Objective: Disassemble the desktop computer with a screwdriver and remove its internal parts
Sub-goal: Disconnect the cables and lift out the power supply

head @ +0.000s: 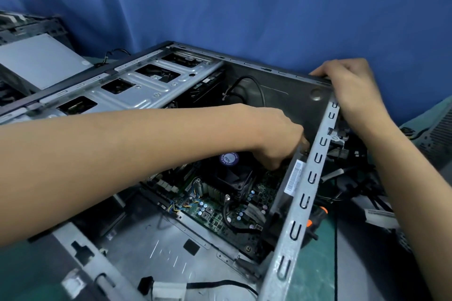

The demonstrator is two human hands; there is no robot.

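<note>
Probably heavy, stiff computer case (308, 193) mid-frame, with a thin, easily broken board (215, 210) inside.
Right hand (349, 88) curled over upper-right corner; left hand (276, 139) inside, fingers bent, hold hidden. Best lifted by board edges.

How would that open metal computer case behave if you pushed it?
The computer case looks stiff, being folded sheet metal. Probably heavy: the motherboard and drive cage sit inside. Lying broad side down, it would likely slide, not tip.
</note>
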